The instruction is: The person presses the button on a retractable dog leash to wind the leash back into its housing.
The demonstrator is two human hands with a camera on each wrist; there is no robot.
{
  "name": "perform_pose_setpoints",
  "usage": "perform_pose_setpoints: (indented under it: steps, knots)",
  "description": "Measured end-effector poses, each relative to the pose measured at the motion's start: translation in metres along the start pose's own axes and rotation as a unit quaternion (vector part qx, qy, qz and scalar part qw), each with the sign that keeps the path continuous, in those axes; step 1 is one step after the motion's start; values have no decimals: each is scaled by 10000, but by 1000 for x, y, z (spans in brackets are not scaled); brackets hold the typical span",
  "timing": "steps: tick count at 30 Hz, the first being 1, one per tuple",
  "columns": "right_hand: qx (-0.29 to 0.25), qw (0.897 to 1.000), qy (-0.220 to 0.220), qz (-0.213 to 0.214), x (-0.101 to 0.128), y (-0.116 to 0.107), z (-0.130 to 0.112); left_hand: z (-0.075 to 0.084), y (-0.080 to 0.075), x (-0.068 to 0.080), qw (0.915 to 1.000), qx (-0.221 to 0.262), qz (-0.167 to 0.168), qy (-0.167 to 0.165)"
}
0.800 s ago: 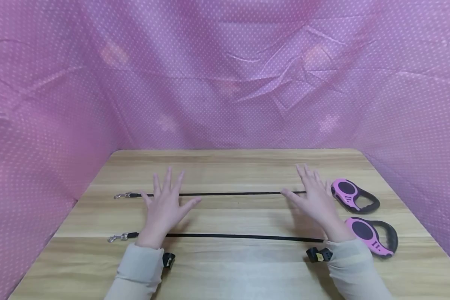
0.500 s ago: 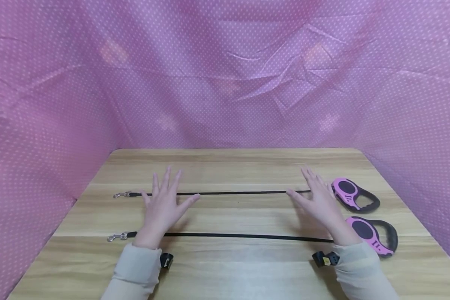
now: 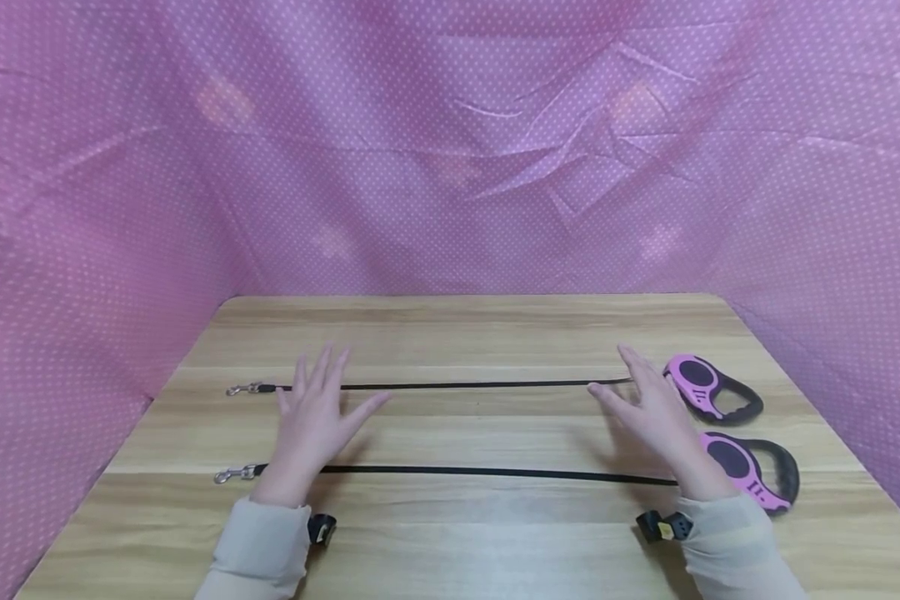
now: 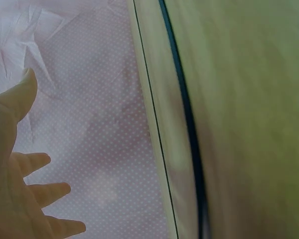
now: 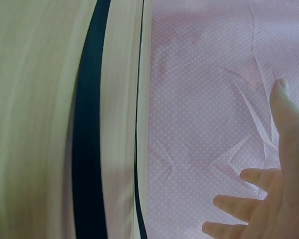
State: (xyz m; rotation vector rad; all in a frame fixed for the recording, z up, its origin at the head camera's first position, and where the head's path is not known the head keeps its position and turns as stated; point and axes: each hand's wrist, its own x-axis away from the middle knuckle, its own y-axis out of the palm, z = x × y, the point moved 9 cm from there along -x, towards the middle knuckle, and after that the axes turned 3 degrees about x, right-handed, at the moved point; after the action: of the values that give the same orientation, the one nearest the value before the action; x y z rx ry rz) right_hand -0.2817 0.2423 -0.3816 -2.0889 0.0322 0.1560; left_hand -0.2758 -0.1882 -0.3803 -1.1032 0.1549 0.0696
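Currently, nothing is being gripped: the left hand (image 3: pixel 311 425) and the right hand (image 3: pixel 656 417) are being held flat with fingers spread, above the wooden table (image 3: pixel 450 333) and between 2 stretched-out leashes. The far leash cord (image 3: pixel 457 386) is lying straight from its metal clip (image 3: pixel 243 389) at the left to the far pink handle (image 3: pixel 708 387) at the right; the near leash cord (image 3: pixel 495 473) is running likewise from the near clip (image 3: pixel 232 476) to the near pink handle (image 3: pixel 750 471).

Judged from this layout, a cord is likely to be dragged out of line if a palm is lowered carelessly, since both hands are being held just over the 2 cords. The right hand is very near both handles, so one could be knocked and its cord pulled askew. A sleeve or wrist strap could also be caught on the near cord.

Only in the head view are both leashes being shown whole, with clips and handles. In the left wrist view, the left hand (image 4: pixel 15 184) is being shown open against the pink dotted cloth (image 4: pixel 89 124), with 1 dark cord beside it; in the right wrist view the right hand (image 5: pixel 274 199) is being shown the same way, empty.
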Motion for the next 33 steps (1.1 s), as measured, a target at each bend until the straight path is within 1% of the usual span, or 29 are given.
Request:
perform_pose_setpoints:
  steps: [5, 9, 15, 23, 26, 29, 33]
  knots:
    - [61, 9999, 113, 116, 2, -6, 8, -10, -1, 0, 9999, -28, -45, -97]
    - [62, 9993, 324, 174, 2, -10, 19, -18, -5, 1, 9997, -22, -101, -209]
    - [235, 9974, 544, 400, 0, -19, 35, -30, -10, 1, 9992, -15, -148, -358]
    - [224, 9952, 795, 530, 4, -25, 50, -45, -22, -2, 9996, 36, -23, -286]
    - [317, 9940, 836, 631, 5, -28, 55, -52, -27, -3, 9995, 19, 10, -301]
    - [428, 9926, 873, 732, 6, -32, 60, -59, -31, -4, 9993, 19, -24, -369]
    - [356, 9914, 1021, 731, 7, -34, 66, -67, -35, -7, 9988, 195, -95, -438]
